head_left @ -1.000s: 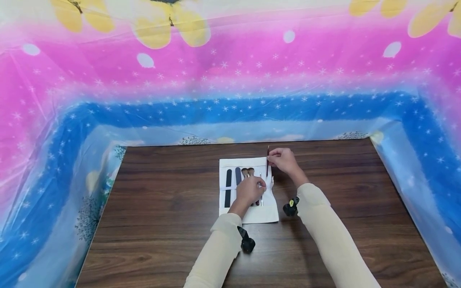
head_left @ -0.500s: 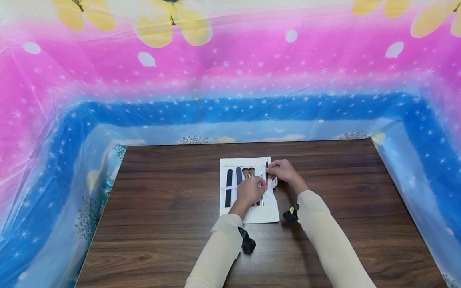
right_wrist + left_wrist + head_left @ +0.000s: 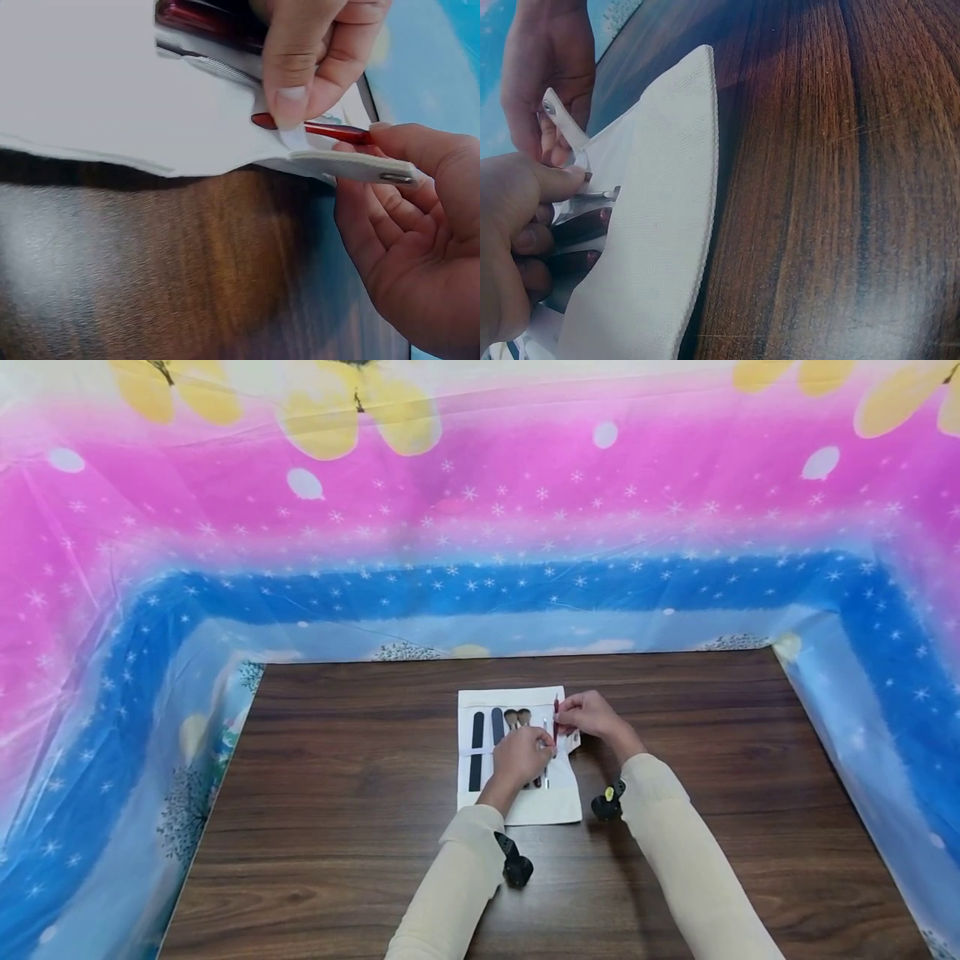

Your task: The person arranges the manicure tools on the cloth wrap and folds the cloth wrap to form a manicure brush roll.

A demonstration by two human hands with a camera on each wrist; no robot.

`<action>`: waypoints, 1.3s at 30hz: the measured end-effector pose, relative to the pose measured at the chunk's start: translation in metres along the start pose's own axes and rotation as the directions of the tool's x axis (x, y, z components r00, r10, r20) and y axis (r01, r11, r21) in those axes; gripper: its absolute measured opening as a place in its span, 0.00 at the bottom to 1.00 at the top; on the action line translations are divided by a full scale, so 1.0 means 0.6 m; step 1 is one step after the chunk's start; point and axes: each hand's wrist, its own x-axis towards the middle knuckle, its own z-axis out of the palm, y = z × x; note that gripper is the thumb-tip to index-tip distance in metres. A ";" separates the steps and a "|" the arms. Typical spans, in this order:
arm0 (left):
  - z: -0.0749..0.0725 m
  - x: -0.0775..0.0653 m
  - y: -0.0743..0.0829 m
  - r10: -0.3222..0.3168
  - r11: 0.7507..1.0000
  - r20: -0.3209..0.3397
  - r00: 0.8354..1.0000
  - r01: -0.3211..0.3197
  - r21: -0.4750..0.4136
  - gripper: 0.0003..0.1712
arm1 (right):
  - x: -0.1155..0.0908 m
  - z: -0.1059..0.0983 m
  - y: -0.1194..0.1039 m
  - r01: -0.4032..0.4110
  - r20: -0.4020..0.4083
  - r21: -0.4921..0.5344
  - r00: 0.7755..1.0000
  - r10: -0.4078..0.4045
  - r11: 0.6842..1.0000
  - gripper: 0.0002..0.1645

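A white cloth tool roll (image 3: 525, 814) lies unfolded on the table. At its right edge my right hand (image 3: 594, 714) pinches a slim tool with a glossy red handle (image 3: 337, 133) between thumb and fingers. The handle's rounded end passes under a white elastic band (image 3: 294, 139), which my left hand (image 3: 521, 757) pinches with thumb and forefinger. Beside the right fingers a cloth tab with a metal snap (image 3: 397, 178) sticks out. Two brushes (image 3: 517, 718) and a thin metal tool (image 3: 546, 775) sit in the roll, partly covered by the left hand.
A black flat strip (image 3: 476, 752) and a grey nail file (image 3: 497, 727) fill the roll's left side. The dark wood table (image 3: 337, 827) extends around it. A printed cloth curtain (image 3: 420, 585) hangs along the back and both sides.
My right hand has come down toward the person with the red-handled tool, whose lower end is now at the left fingers. My left hand stays in place.
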 end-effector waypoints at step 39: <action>-0.003 0.002 -0.001 -0.004 1.000 0.027 1.000 0.004 -0.017 0.05 | 0.001 0.013 -0.011 -0.055 -0.098 0.179 0.992 0.073 0.982 0.19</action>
